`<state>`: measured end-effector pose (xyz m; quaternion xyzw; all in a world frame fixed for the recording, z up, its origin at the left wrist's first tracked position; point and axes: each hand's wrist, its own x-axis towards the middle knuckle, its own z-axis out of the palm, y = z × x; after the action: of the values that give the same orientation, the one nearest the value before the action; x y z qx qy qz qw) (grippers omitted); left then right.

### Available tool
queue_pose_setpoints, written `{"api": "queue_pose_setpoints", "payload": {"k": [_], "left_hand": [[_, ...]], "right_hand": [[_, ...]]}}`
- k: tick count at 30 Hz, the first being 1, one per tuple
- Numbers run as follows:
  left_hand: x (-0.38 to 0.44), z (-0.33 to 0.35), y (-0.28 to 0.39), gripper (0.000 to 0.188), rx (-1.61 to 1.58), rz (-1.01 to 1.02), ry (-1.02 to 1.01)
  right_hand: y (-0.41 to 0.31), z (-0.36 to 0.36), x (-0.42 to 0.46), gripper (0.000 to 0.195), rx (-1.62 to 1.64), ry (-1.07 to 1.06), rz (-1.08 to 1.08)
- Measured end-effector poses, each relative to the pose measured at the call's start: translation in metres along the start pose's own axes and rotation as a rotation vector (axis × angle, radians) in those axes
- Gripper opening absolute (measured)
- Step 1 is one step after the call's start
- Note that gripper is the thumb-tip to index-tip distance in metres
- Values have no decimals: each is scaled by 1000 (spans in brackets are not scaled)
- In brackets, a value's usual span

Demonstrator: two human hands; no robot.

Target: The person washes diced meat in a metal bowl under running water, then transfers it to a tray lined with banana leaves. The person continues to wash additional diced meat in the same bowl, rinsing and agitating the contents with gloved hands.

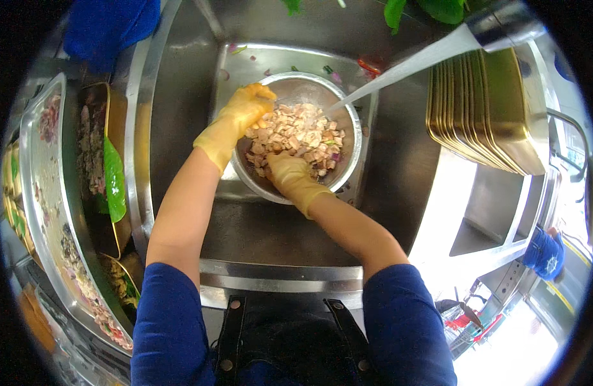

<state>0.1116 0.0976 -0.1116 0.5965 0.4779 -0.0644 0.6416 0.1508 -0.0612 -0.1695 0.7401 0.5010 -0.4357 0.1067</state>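
A round stainless steel bowl (355,130) stands in the sink basin (277,236), holding chopped pale food pieces (301,130), perhaps meat, with bits of purple onion. Both my hands wear yellow gloves. My left hand (250,108) curls over the bowl's upper left side, its fingertips at the pieces; whether it grips the rim is unclear. Lower in the bowl, my right hand (294,176) has its fingers sunk among the pieces, so what they hold is hidden. A stream of water (402,65) runs from the tap (506,26) into the bowl.
Gold-toned metal trays (489,111) stand stacked at the right. To the left lie a long metal tray (41,173) with food scraps and a pan (108,111) with a green leaf (114,178). Onion scraps litter the basin. A person in blue (544,253) is far right.
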Motion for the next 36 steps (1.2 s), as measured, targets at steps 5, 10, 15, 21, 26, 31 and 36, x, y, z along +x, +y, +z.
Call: {"api": "queue_pose_setpoints", "payload": {"k": [5, 10, 15, 21, 26, 31, 36], "left_hand": [[-3, 2, -6, 36, -154, -17, -16], [-2, -7, -21, 35, -266, -1, -75], [1, -11, -24, 37, -359, 11, -216], [1, -15, -30, 41, -392, 23, -356], [5, -16, -40, 50, -626, -46, -317], [10, -20, -43, 55, -700, -44, -383], [-13, 2, -29, 55, -388, -62, -202]], "right_hand": [[0, -5, -6, 29, 98, 12, 86], [48, 20, -3, 40, 279, 238, -175], [75, -35, -11, 28, 558, 23, 181], [62, 2, -26, 24, 314, 480, -281], [24, 13, -4, 23, -144, 155, -266], [23, 27, 28, 27, -163, 78, -125], [54, 0, -19, 22, 289, 487, -336]]}}
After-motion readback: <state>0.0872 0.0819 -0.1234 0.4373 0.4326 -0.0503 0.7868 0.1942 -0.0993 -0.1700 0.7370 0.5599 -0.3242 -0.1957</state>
